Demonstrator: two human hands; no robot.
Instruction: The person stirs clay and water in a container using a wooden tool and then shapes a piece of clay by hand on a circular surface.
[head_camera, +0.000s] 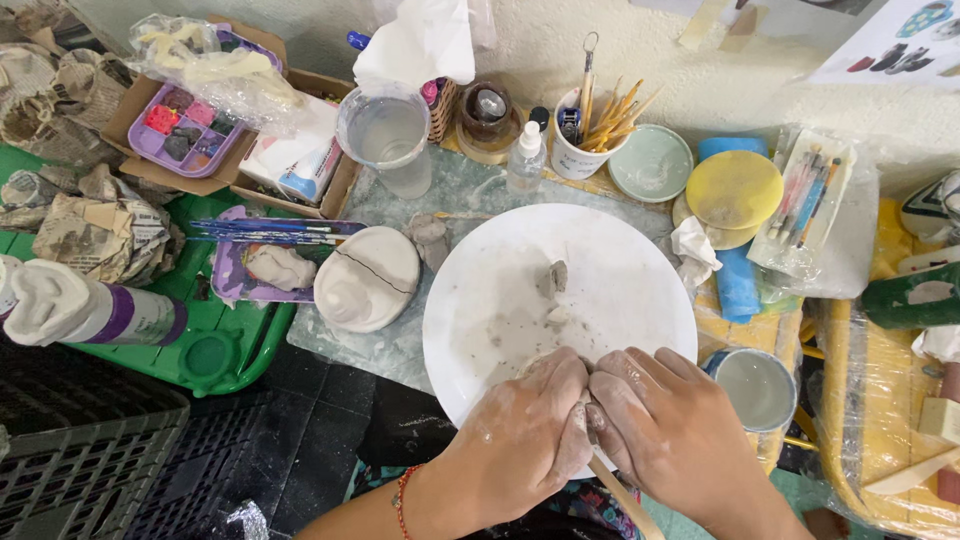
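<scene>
At the near edge of the round white board (600, 260), your two hands meet, both dusted with pale clay; your left hand (525, 430) is curled shut around a small grey clay lump (583, 412), of which only a sliver shows between the knuckles; your right hand (665, 425) presses against it from the other side, fingers folded in, with a wooden tool (625, 500) running out beneath it toward you. Whether the right fingers pinch the clay or the tool's handle, you cannot tell from this view. Further up the board sit two small clay scraps (556, 280), well apart from your hands; just left of the board lies a white plaster mould (366, 278) with a dark line across it; behind the board stand a clear water cup (386, 135), a small spray bottle (526, 158) and a white cup of wooden sticks (590, 135); to your right, near the board's edge, rests a grey-glazed cup (756, 388) on the yellow surface (890, 350).
</scene>
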